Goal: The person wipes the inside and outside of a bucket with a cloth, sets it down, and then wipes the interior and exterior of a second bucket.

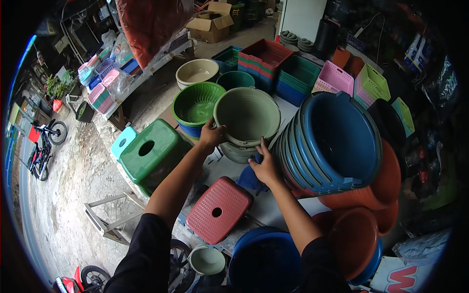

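Observation:
A grey-green bucket (248, 113) sits tilted toward me on top of what looks like a stack of matching buckets (238, 152). My left hand (212, 136) is closed on the left side of its rim. On the near edge of the same bucket, my right hand (266, 167) grips with the fingertips at the rim and the thumb below. Just left of the bucket is a bright green ribbed basin (198, 103) stacked on blue ones. A leaning stack of large blue buckets (344, 139) stands close to my right hand.
Red stool (219, 210) and green stool (151, 151) occupy the near left. Orange-brown tubs (349, 239) and a dark blue basin (264, 259) lie at the near right. Stacked crates (264, 53) and pink baskets (334, 78) line the back. A motorcycle (46, 141) is parked far left.

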